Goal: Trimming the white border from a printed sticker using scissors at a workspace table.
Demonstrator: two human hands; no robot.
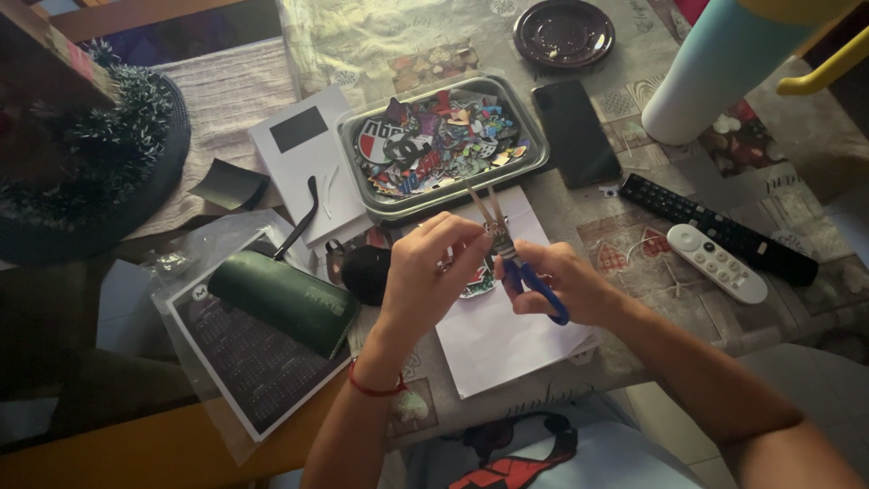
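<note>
From the head camera, the right hand (pixel 566 285) has its grip clamped through the blue handles of a pair of scissors (pixel 511 254), whose blades stand open and point away toward the tray. The handles are mostly buried in the fingers, so only a blue loop shows below the palm. The left hand (pixel 430 263) is pinched shut on a small sticker (pixel 478 282) right beside the blades; the fingers cover most of it, and its picture cannot be made out. Both hands hover over a white sheet of paper (pixel 498 340) lying on the worktop (pixel 625 226), its near corner hanging past the edge.

Just beyond the blades sits a clear plastic tray (pixel 444 145) heaped with colourful stickers, too small and jumbled to tell apart. Right of it lie a dark phone (pixel 575 131), a black remote (pixel 715 226) and a white remote (pixel 715 263), side by side. A pale cylinder (pixel 715 68) is cut off by the top edge, as is a dark saucer (pixel 563 32). To the left, a dark green case (pixel 285 299) rests on a printed calendar sheet (pixel 244 362) in a clear sleeve. A round black object (pixel 365 273) is half hidden behind the left wrist.
</note>
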